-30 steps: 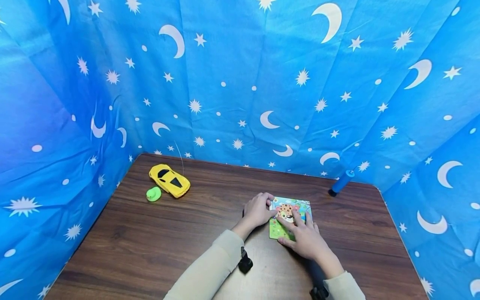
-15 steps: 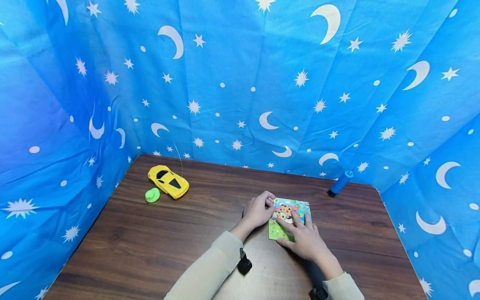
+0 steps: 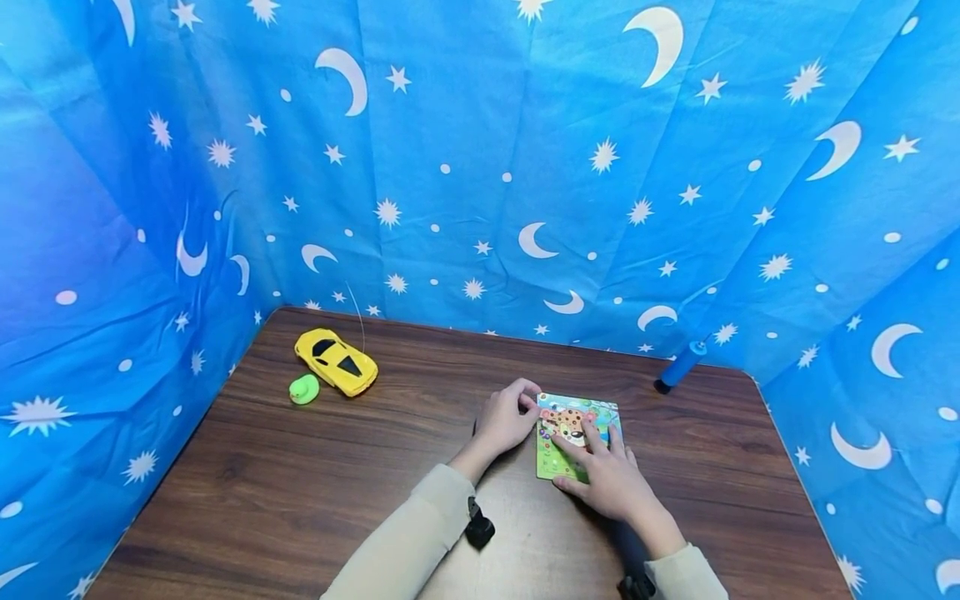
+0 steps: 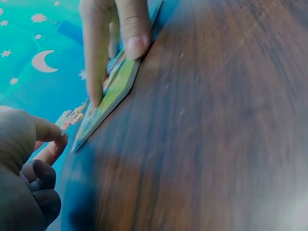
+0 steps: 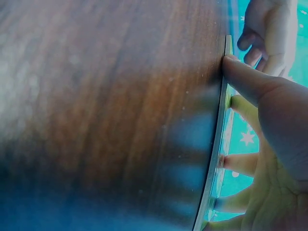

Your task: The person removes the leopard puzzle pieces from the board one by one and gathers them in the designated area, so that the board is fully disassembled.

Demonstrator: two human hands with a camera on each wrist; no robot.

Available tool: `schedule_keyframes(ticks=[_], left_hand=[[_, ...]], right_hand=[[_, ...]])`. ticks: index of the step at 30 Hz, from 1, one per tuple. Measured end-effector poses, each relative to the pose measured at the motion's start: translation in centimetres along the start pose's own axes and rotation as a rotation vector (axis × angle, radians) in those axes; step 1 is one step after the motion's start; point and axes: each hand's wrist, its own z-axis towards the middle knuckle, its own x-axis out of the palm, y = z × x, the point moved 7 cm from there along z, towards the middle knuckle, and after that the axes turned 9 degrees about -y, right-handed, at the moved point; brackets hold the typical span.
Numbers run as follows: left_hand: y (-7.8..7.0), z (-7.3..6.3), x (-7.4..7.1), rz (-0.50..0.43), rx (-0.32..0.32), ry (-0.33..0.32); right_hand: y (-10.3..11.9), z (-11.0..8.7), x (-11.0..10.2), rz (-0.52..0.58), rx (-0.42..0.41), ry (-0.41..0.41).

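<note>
A flat square picture puzzle (image 3: 557, 460) with a spotted animal's face on a green and blue ground lies on the table. My right hand (image 3: 611, 483) rests on it with fingers spread over the picture and the thumb at its near edge. At the puzzle's upper left is my left hand (image 3: 508, 419). The left wrist view shows this left hand (image 4: 33, 163) pinching a small thin printed puzzle piece (image 4: 73, 117) between thumb and index finger, just off the board's corner. My right palm hides part of the picture.
On the brown wooden table (image 3: 337, 475), a yellow toy car (image 3: 337, 362) and a green rubber duck (image 3: 304, 389) sit at the back left. A blue cylinder (image 3: 681, 367) with a black end lies at the back right. Blue star-patterned cloth (image 3: 450, 125) walls the table.
My left hand has drawn back a little to the left, off the puzzle's edge. The right hand stays put on the puzzle.
</note>
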Motion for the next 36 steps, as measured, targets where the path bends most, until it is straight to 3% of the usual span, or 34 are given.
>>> schedule_keyframes(ticks=[12,24,30,36], left_hand=[[3.6,-0.3,-6.5,-0.018,-0.036,-0.073],[8.2,-0.8,-12.8,0.04,-0.152,-0.131],[9.8,-0.6,-14.3,0.096,-0.205,-0.114],[10.8,-0.5,-14.5,0.126,-0.226,-0.097]], right_hand=[[0.3,-0.3,-0.5,-0.015,-0.013,-0.015],[0.4,-0.4,-0.5,0.002,-0.007,-0.013],[0.4,-0.4,-0.5,0.007,-0.007,-0.009],[0.4,-0.3,-0.3,-0.001,-0.013,-0.011]])
